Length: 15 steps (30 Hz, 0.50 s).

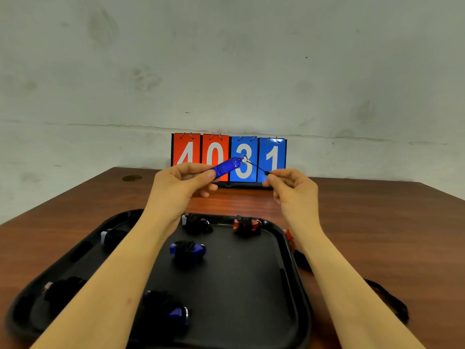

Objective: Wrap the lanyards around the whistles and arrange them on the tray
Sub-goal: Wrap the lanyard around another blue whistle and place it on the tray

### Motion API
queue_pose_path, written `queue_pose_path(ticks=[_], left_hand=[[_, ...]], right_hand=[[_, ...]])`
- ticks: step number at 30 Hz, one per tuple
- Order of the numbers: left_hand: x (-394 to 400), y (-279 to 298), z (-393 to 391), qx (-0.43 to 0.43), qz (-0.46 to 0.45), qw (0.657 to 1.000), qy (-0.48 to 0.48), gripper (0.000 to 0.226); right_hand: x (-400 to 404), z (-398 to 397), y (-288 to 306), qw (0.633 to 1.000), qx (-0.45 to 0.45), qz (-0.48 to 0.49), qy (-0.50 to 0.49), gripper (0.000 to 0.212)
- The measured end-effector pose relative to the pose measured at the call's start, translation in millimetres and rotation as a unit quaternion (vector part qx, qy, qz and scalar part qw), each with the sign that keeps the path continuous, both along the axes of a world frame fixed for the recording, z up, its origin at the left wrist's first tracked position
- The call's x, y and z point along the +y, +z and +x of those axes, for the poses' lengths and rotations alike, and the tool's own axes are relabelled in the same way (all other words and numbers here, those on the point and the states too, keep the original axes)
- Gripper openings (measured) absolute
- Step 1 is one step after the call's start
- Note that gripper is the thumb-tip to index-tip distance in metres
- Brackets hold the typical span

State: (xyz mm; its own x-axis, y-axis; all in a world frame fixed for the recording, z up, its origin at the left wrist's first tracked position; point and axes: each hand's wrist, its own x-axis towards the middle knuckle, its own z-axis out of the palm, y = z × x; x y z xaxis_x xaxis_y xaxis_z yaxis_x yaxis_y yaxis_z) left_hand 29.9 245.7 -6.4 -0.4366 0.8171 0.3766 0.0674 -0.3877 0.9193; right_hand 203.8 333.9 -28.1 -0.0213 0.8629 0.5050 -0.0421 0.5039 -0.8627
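Observation:
My left hand [183, 181] holds a blue whistle [226, 167] up in the air above the far edge of the black tray [251, 285]. A metal ring at the whistle's tip joins a thin black lanyard cord [256, 167]. My right hand [292, 185] pinches that cord's clasp end, pulled taut to the right. On the tray lie several whistles wrapped in black lanyard, among them a blue one [187, 250] in the middle, a red one [246, 224] at the far right and another blue one [167, 307] near the front.
A flip scoreboard [228, 159] reading 4031 stands at the table's far edge against the wall. A red whistle [289, 234] and loose black lanyard [387, 298] lie on the wooden table [377, 222] right of the tray.

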Motion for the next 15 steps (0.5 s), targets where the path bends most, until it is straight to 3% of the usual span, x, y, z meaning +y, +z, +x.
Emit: queue_pose_path(ticks=[4, 8, 11, 15], left_hand=[[-1.5, 0.0, -1.9, -0.076, -0.011, 0.996, -0.050, 0.025], [-1.3, -2.8, 0.7, -0.072, -0.031, 0.996, -0.029, 0.014], [-0.3, -4.0, 4.4, -0.013, -0.038, 0.999, 0.026, 0.009], [2.1, -7.9, 4.8, 0.153, -0.029, 0.983, 0.098, 0.009]], right_hand=[[-4.6, -9.0, -4.9, 0.987, -0.156, 0.030, -0.012, 0.008], [-17.8, -23.0, -10.4, 0.931, -0.344, 0.122, 0.028, 0.004], [-29.2, -29.9, -8.5, 0.901, -0.386, 0.190, 0.058, 0.012], [-38.6, -29.4, -3.4, 0.874, -0.399, 0.270, 0.062, 0.020]])
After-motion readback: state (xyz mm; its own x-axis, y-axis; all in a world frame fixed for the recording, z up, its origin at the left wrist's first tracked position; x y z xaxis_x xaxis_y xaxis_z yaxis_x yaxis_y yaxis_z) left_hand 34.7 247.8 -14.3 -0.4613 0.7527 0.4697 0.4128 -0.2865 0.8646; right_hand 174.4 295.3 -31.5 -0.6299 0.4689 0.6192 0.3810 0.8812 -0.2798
